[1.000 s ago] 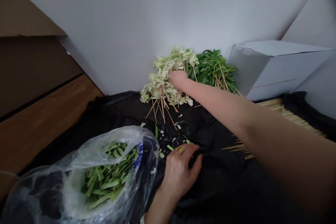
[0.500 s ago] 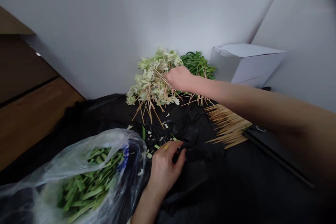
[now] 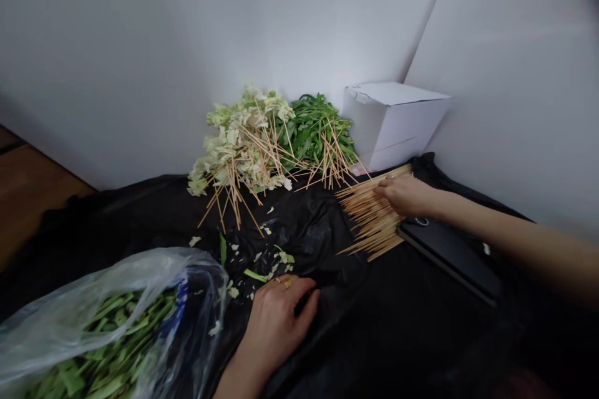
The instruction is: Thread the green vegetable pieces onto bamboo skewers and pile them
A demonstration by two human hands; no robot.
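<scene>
Clear plastic bag (image 3: pixel 154 265) runs off the left and bottom edges; cut green stems (image 3: pixel 112 330) inside, partly veiled by its folds. Right fingertips turned away and soft in outline; cannot tell whether that grip pinches a stick or only rests on the pile. Dark case (image 3: pixel 452 262) lies partly beneath the right forearm, its kind hard to make out. Lower right corner too dark to read.

Right hand (image 3: pixel 405 194): arm reaching in from the right edge, palm down, fingers bent over the upper part of the loose skewers (image 3: pixel 369 215). Left hand (image 3: pixel 279 318): forearm from the bottom edge, back of hand up, fingers loosely curled, thumb spread from forefinger; gold ring (image 3: pixel 287 283) on a finger. Its grip is slack, just beside pale and green scraps (image 3: pixel 259 274).

Skewers lie fanned on a creased black sheet (image 3: pixel 337 343), right of centre, below the white box (image 3: pixel 397 128). What carries the sheet is covered. Skewered pale leaves (image 3: pixel 234 137) heaped by the wall (image 3: pixel 234 19); skewered dark greens (image 3: pixel 311 121) touch them, between heap and box. Brown wooden floor (image 3: pixel 37 190) at far left; light dim.
</scene>
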